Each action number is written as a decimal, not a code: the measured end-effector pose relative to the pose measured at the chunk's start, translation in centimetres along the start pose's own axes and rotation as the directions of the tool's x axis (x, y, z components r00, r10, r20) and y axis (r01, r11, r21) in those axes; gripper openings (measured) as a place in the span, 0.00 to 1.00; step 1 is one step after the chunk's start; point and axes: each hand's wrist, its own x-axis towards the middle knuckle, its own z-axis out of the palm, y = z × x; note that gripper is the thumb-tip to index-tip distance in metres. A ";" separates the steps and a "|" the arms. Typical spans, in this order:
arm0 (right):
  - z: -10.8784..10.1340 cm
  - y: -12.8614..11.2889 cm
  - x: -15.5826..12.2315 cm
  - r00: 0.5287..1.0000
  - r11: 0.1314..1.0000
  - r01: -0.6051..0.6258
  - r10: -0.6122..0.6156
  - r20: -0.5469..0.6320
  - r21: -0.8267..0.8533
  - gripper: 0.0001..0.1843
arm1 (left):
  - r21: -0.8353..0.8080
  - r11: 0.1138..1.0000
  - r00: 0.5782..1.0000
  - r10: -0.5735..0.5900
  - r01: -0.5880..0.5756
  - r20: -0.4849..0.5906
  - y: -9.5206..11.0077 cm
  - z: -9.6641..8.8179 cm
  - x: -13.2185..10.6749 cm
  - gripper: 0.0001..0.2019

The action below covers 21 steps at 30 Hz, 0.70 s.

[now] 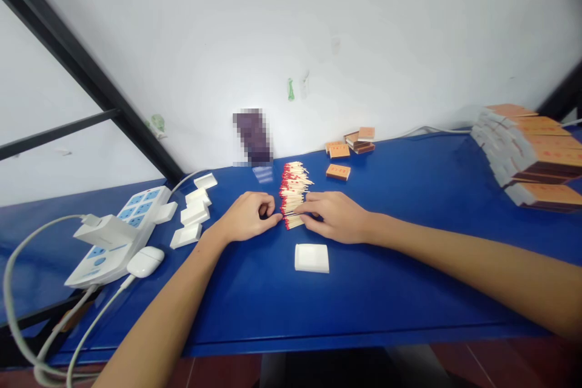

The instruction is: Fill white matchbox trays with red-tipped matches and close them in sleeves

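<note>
A single white tray (311,258), a shallow rectangle with a smooth, pale surface, lies on the glossy blue counter (254,303) just in front of my hands; I cannot tell whether its hollow faces up. Off to my left, four small white trays (195,213) sit in a staggered line, thin-walled and box-shaped. The matches (294,191) are in a long loose band between my hands, too many to count: slim pale wooden sticks, red heads mostly towards my left, the far part more jumbled. My left hand (248,216) is curled with its thumb reaching the red heads; my right hand (339,217) has fingertips and thumb at the bare stick ends. In neither grip can I tell whether the digits are closed on a match. Beyond them are at least five orange-and-brown matchboxes (338,172), one lying apart at the front, and far right stands a large block of stacked matchboxes (552,151) with grey-white sides and orange tops. Left of the four trays is one white power strip (140,209) with blue sockets, bearing a blocky white charger (107,233), and beside it one rounded, glossy white case (146,261).
</note>
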 end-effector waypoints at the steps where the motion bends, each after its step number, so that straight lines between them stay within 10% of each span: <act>1: 0.0 0.0 0.0 1.000 1.000 -0.001 0.001 0.000 0.005 0.15 | 0.002 1.000 1.000 0.000 0.000 0.001 0.0 0.0 0.0 0.13; 21: -0.2 -0.1 0.0 0.999 0.998 0.035 -0.036 0.011 0.051 0.15 | -0.001 1.000 1.000 -0.001 0.001 0.003 -0.1 0.1 0.0 0.14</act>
